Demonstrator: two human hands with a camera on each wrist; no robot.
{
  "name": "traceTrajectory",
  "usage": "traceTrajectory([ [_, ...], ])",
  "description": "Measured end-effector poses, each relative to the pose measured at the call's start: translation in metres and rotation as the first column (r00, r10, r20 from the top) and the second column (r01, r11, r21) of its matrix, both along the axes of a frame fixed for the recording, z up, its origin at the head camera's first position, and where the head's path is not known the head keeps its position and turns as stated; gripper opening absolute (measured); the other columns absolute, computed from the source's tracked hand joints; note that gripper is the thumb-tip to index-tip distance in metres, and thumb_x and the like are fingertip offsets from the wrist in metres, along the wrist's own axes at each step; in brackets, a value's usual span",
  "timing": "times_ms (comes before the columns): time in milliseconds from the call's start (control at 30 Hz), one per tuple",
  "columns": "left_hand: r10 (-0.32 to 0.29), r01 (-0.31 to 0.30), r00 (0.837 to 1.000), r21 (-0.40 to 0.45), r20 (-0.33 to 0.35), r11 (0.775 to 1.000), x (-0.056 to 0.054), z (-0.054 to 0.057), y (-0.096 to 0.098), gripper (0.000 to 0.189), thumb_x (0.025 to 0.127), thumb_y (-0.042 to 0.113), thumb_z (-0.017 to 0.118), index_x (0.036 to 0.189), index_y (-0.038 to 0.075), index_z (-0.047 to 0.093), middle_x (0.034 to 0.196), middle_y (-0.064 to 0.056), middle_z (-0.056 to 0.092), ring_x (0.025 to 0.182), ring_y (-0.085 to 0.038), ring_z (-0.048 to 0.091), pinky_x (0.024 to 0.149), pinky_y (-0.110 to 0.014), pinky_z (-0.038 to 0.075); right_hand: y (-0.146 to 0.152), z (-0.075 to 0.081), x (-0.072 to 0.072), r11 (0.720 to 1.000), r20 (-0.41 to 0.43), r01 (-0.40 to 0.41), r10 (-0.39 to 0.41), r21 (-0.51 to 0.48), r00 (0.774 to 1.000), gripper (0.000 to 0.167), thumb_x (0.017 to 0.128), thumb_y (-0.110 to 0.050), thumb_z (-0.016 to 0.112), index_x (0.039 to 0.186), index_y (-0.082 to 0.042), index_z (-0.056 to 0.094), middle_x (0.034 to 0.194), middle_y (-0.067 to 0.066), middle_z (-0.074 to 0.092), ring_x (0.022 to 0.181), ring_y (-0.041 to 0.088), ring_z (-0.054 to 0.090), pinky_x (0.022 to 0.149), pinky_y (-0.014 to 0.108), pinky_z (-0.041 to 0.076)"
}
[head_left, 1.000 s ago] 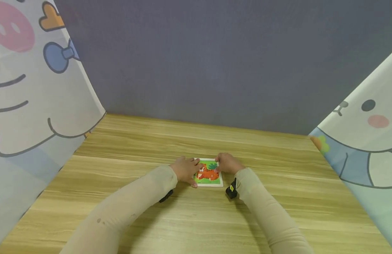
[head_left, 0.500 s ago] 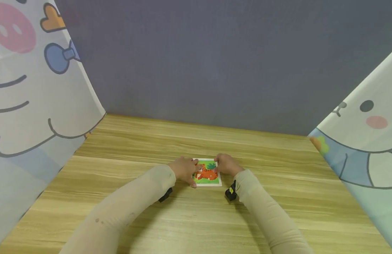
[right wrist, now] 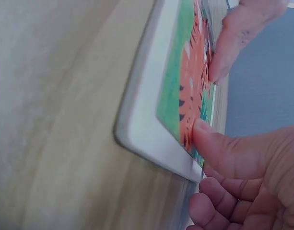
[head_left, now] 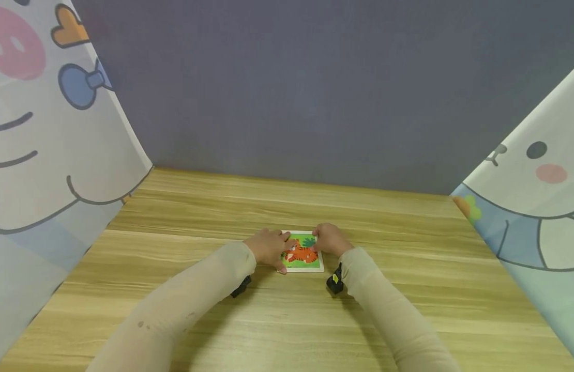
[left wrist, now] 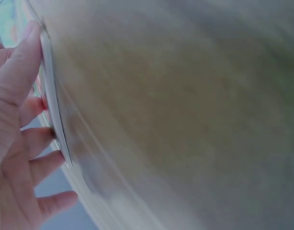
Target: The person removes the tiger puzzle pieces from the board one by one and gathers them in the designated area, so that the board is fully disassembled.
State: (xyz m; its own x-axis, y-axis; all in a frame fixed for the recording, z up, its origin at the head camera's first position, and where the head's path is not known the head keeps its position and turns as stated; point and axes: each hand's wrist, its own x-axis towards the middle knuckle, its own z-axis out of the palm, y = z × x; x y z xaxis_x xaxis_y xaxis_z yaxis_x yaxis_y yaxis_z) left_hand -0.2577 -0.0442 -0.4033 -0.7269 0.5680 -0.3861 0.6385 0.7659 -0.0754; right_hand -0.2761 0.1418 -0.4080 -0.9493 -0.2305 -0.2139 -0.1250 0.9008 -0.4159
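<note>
Tiger board [head_left: 304, 254] on wooden table [head_left: 287, 320]

Head view: shot from high up behind the arms [head_left: 194, 299], faced forward and down; the picture board [head_left: 303, 257] is seen from well off, dark wall [head_left: 291, 93] beyond. Left wrist view: set low, very close, turned sideways; the board is caught nearly edge-on at the left. Right wrist view: likewise close, sideways, aimed along the board from a corner. Board and worktop [head_left: 287, 320] are shared by all three.
</note>
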Motion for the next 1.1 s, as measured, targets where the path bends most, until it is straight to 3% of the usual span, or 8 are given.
traceTrajectory([
  [167,-0.012,0.01,1.0,-0.086,-0.017,0.996,-0.001,-0.0033,-0.0022,0.086,0.082,0.065,0.054,0.153,0.028,0.025,0.158,0.002,0.021,0.142,-0.018,0.026,0.109,-0.048,0.031,-0.0025,-0.0003,-0.0011,1.0,0.021,0.019,-0.019,-0.024,1.0,0.032,0.079,-0.007,0.078,0.106,0.005,0.066,0.106,0.015,0.066,0.093,0.026,0.061,0.083,0.039,0.05],
  [333,0.014,-0.013,1.0,-0.086,0.007,0.996,-0.0001,-0.0008,-0.0036,0.085,0.082,0.065,0.054,0.153,0.029,0.024,0.158,0.003,0.018,0.143,-0.016,0.023,0.109,-0.047,0.031,-0.0038,-0.0025,-0.0012,0.998,0.061,-0.008,0.012,-0.066,0.998,0.023,0.083,-0.003,0.073,0.103,0.004,0.065,0.099,0.012,0.064,0.085,0.022,0.057,0.08,0.037,0.049],
  [600,0.027,-0.025,0.999,-0.085,0.019,0.996,0.0018,0.0022,-0.0052,0.085,0.082,0.063,0.056,0.153,0.03,0.024,0.158,0.005,0.018,0.142,-0.015,0.023,0.109,-0.046,0.031,-0.0057,-0.0028,-0.0001,0.995,-0.023,-0.061,0.063,0.073,0.998,0.039,0.082,-0.011,0.077,0.116,0.001,0.065,0.112,0.015,0.066,0.1,0.028,0.061,0.09,0.042,0.048],
  [833,0.029,-0.025,0.999,-0.085,0.038,0.996,0.0009,0.0022,-0.0041,0.085,0.082,0.061,0.057,0.153,0.029,0.024,0.158,0.004,0.018,0.142,-0.017,0.025,0.109,-0.045,0.03,-0.0015,0.0024,-0.0019,0.988,-0.025,-0.12,0.123,0.097,0.992,0.038,0.08,-0.015,0.078,0.114,-0.003,0.067,0.087,0.004,0.066,0.076,0.016,0.057,0.076,0.035,0.05],
  [1100,-0.002,0.003,1.0,-0.134,0.011,0.991,0.0009,0.0023,-0.004,0.085,0.081,0.064,0.055,0.153,0.031,0.023,0.158,0.006,0.018,0.141,-0.014,0.027,0.103,-0.037,0.039,0.0019,0.0027,-0.0087,0.987,0.044,-0.153,0.151,0.042,0.987,0.031,0.078,-0.011,0.08,0.101,-0.003,0.062,0.084,0.004,0.061,0.075,0.018,0.053,0.077,0.036,0.048],
])
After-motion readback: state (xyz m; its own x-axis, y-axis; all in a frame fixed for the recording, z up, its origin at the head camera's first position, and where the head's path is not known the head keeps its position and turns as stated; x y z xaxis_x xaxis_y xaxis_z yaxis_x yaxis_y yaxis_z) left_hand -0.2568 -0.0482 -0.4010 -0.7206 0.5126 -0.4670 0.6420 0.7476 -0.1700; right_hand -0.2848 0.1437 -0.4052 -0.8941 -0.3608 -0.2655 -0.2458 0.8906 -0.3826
